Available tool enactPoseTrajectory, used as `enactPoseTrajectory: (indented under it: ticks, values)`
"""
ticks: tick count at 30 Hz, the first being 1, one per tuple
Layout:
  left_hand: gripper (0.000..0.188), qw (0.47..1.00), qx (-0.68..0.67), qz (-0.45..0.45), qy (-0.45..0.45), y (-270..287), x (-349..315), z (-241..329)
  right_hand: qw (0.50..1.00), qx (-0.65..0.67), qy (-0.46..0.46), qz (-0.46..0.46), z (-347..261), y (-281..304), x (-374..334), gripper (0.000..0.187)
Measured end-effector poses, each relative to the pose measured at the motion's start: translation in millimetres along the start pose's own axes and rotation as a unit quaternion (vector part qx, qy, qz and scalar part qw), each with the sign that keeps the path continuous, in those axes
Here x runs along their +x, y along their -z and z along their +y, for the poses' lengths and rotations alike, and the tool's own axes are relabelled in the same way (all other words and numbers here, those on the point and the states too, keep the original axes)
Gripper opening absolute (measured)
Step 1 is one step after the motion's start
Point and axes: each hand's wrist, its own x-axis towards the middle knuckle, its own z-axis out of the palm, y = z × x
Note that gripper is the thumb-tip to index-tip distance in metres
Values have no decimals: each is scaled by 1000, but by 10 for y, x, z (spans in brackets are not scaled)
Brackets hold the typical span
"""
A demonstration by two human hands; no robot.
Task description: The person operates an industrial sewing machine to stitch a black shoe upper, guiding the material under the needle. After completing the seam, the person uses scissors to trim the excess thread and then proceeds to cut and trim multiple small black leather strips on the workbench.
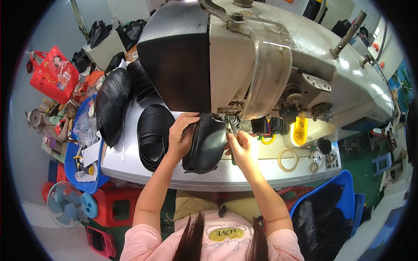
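Note:
Under the needle area of a large white and black sewing machine (pixel 237 71) lies a black leather piece (pixel 211 145), with a raised seam down its left part. My left hand (pixel 180 134) is closed on the leather's left edge, fingertips near the machine head. Just right of the presser foot (pixel 231 121), my right hand (pixel 243 148) is closed in a pinch beside the leather's right edge. A small dark green part shows below those fingers; what they hold is too small to make out. A stack of black leather pieces (pixel 154 137) lies left of my left hand.
More black leather pieces (pixel 114 106) lie farther left on the white table (pixel 130 163). A blue basket (pixel 102 180) of scraps stands at the left, near a fan (pixel 65 204). At right are a yellow tray (pixel 300 130), a ring (pixel 288 160) and a blue bin (pixel 348 185) of black pieces.

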Motion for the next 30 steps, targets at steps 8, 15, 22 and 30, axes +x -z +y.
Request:
enactPoseTrajectory:
  ticks: [8,15,22,30]
  values:
    - [29,1000,-17,15,-14,-21,-28,-12,957,-167,228,68,-23,26,1,8]
    - [28,999,-40,16,-9,-77,-42,-67,900,-204,349,161,293,322,-46,25]
    - [33,999,-34,-1,18,-21,-102,-72,795,-253,525,168,-70,449,-328,20]
    - [33,993,-111,-8,41,-155,-183,-319,620,-327,627,341,-1020,1203,114,48]
